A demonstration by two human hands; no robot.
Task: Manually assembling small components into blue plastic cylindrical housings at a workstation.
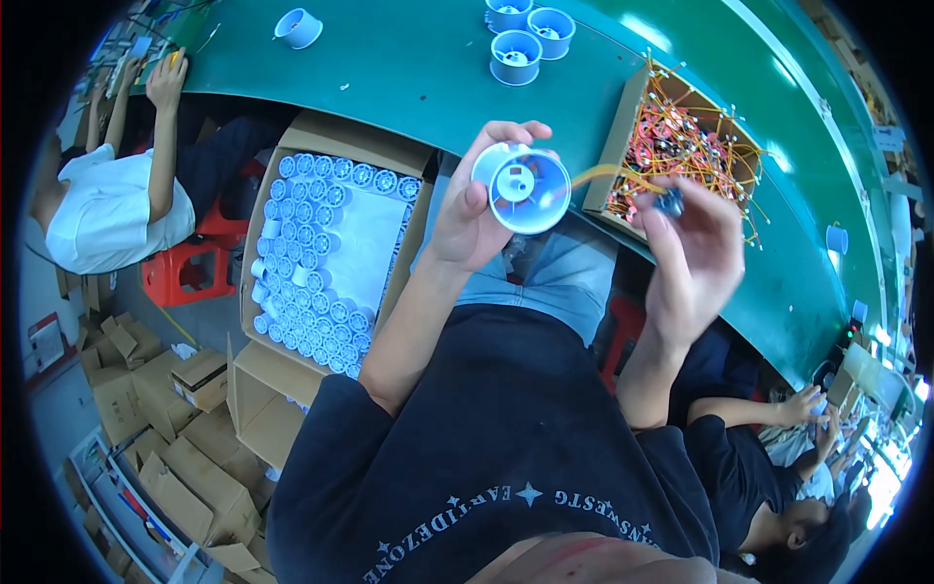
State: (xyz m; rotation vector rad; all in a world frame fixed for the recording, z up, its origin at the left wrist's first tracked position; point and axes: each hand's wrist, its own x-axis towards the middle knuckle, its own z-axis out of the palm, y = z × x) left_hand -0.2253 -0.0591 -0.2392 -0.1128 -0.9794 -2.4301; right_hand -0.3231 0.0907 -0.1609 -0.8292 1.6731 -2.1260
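My left hand [465, 212] grips a white round cup-shaped plastic housing [557, 200] above the table's front edge. The housing's open side is turned up, showing a central hub inside. A yellow-orange strip of wires [605, 171] stretches from the housing across to my right hand [696, 255]. Its thumb and fingers are pinched on the wire end, where a small dark part [669, 202] shows at the fingertips. Just beyond that hand, a carton [615, 139] holds a tangle of red parts with yellow wires [681, 131].
On the green table [418, 73] stand three housings [516, 58] in a group and a lone housing [298, 29]. An open carton [255, 224] of many housings is at my left. Co-workers sit on both sides; cartons [209, 477] pile up behind left.
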